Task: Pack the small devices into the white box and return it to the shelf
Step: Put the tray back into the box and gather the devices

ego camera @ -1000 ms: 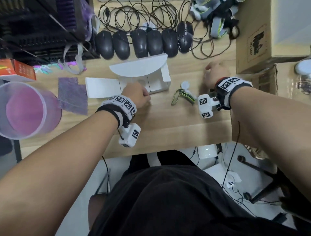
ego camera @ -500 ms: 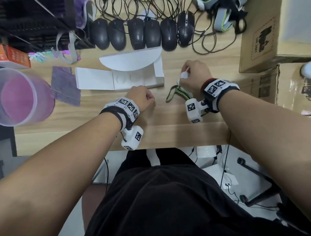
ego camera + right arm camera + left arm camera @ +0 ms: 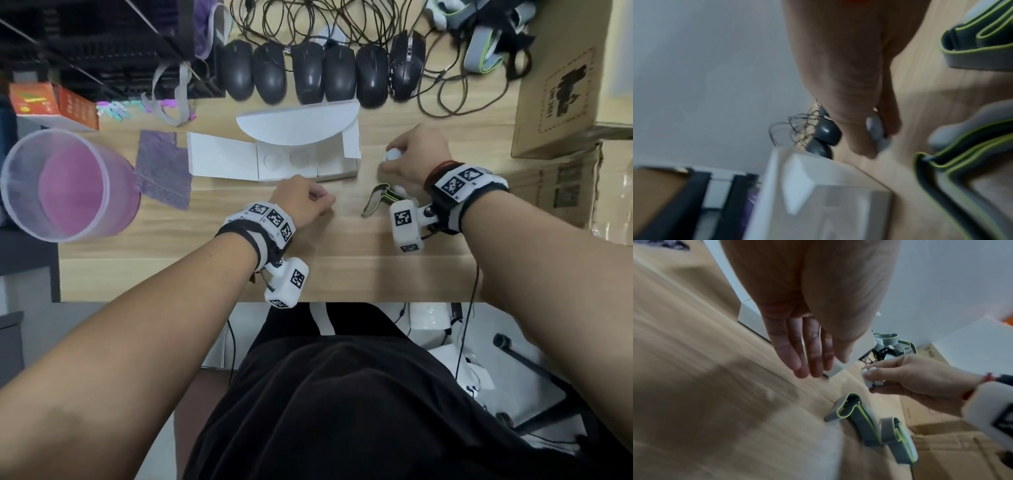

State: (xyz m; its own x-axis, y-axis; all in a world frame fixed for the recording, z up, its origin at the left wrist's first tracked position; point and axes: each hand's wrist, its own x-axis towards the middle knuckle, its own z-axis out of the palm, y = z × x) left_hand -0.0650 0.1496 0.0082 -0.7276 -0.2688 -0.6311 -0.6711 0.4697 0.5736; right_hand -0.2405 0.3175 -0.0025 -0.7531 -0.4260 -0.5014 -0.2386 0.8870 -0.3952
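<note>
The white box (image 3: 337, 168) lies open on the wooden desk, its lid flaps spread and two round recesses showing in its tray. My right hand (image 3: 388, 161) hovers just right of the box and pinches a small white device (image 3: 393, 155). The left wrist view shows that small white device (image 3: 872, 371) between thumb and fingers of the right hand (image 3: 870, 382). A grey strap with green edging (image 3: 375, 202) lies below the right hand, with a second white device (image 3: 399, 189) beside it. My left hand (image 3: 318, 202) rests in front of the box, fingers relaxed and holding nothing.
Several black mice (image 3: 318, 73) with tangled cables line the back of the desk. Cardboard boxes (image 3: 568, 92) stand at the right. A translucent pink tub (image 3: 58, 185), a purple cloth (image 3: 162, 168) and an orange carton (image 3: 51, 106) sit left. A dark shelf (image 3: 102, 44) stands at back left.
My right hand moved left from the cardboard box to the strap and lifted a small white device. My left hand drew back from the box toward the desk's front.
</note>
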